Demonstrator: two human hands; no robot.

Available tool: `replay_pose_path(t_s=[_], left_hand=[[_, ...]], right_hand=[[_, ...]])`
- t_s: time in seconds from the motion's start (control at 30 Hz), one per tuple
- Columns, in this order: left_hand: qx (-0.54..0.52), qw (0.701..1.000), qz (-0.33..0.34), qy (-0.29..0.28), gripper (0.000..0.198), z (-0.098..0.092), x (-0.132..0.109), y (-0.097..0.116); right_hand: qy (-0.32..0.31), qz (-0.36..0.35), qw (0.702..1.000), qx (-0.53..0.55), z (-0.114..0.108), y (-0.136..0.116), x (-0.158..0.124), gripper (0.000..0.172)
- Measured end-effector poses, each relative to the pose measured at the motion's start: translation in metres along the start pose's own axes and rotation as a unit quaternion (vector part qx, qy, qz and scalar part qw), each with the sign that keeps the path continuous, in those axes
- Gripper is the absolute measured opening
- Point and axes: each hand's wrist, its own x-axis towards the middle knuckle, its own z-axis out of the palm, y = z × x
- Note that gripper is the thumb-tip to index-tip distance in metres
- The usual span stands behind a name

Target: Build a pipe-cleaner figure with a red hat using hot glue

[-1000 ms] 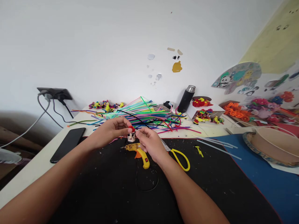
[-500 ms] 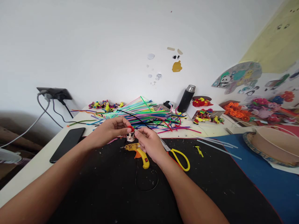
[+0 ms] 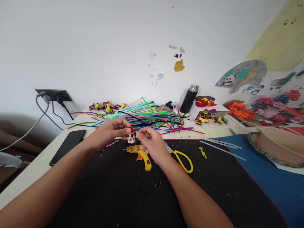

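Between my hands is a small doll head (image 3: pixel 131 138) with a white face, black painted features and a red top. My left hand (image 3: pixel 118 129) is closed on its red top, thumb in front. My right hand (image 3: pixel 152 142) is pinched at the head's right side; whether something tiny sits between those fingertips I cannot make out. Just below lies a yellow glue gun (image 3: pixel 140 153), its nozzle to the left. Scissors with yellow handles (image 3: pixel 184 161) lie right of my right hand, their blades partly hidden behind it.
Behind my hands is a heap of colourful pipe cleaners (image 3: pixel 147 114). A black phone (image 3: pixel 67 147) lies at left, a black flask (image 3: pixel 189 99) stands at the back. Clear glue sticks (image 3: pixel 223 150), a small yellow piece (image 3: pixel 202 152) and a round basket (image 3: pixel 273 152) are at right.
The doll head has shifted slightly left and now shows more of its red top and face. My hands keep nearly the same hold; the whole view has moved a little.
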Motion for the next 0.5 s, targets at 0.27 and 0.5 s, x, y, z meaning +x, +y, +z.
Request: replay_pose_path(t_s=[0.27, 0.5], left_hand=[[-0.001, 1.0, -0.018, 0.009, 0.037, 0.0038, -0.0001, 0.0014], [-0.018, 1.0, -0.013, 0.018, 0.037, 0.0069, -0.0004, 0.0029]], right_hand=[[-0.014, 0.004, 1.0, 0.002, 0.0002, 0.0032, 0.0, 0.031], [-0.017, 0.017, 0.999, 0.032, 0.0012, 0.0022, -0.0004, 0.034]])
